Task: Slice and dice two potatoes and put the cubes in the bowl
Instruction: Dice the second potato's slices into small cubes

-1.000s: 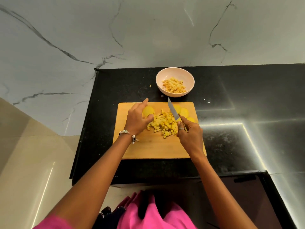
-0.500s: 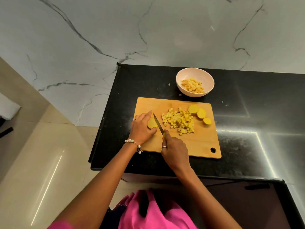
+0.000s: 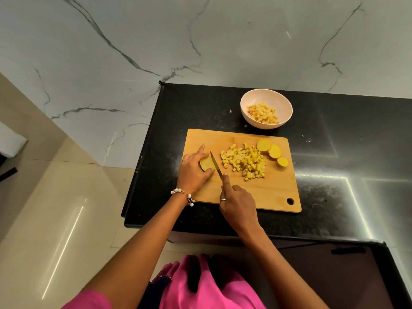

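1. A white marble wall with dark veins rises behind a black stone counter; a beige tiled floor lies to the left.
2. A wooden cutting board lies flat on the counter, with a hanging hole at its near right corner.
3. A pale bowl stands on the counter just beyond the board's far edge, with potato cubes in it.
4. The right hand is curled round the handle of a knife, forefinger stretched along the top; the blade points away and leftward over the board.
5. The left hand holds a potato slice on the left part of the board, thumb at its near edge and fingers over its far side. The blade lies just beside the slice's right edge.
6. A pile of diced potato sits mid-board, right of the blade and apart from both hands.
7. Three round slices lie in a row by the pile's far right.
8. A beaded bracelet circles the left wrist.
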A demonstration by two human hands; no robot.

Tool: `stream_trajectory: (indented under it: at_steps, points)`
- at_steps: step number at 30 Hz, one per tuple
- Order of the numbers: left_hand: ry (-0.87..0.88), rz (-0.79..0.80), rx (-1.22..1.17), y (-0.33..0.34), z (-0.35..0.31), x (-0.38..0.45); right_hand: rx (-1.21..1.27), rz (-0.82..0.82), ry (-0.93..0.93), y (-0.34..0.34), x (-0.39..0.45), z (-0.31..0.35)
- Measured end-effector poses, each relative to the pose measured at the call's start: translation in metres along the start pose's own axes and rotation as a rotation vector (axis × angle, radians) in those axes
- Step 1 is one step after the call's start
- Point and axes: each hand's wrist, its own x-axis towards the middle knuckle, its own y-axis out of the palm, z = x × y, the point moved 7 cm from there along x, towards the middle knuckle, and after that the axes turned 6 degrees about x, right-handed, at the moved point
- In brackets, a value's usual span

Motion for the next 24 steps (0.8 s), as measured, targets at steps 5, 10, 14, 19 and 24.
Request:
stream_trajectory:
  at_steps: [5, 10, 14, 19, 24]
  points:
    - [-0.014, 0.001, -0.003, 0.0, 0.002, 0.001, -0.033, -0.036, -0.02, 0.004, 0.001, 0.001]
    - [-0.017, 0.004, -0.001, 0.001, 0.002, 0.001, -0.16, 0.074, -0.009, 0.008, 0.009, 0.008]
    - [-0.019, 0.002, -0.011, 0.001, 0.002, 0.001, -0.267, 0.081, -0.014, 0.01, 0.01, 0.013]
    - [-0.018, 0.02, -0.012, 0.001, 0.002, 0.001, -0.328, 0.086, -0.025, 0.014, -0.021, 0.004]
    - [-0.022, 0.046, -0.032, -0.001, 0.004, 0.0, -0.136, 0.088, 0.028, -0.001, -0.018, 0.006]
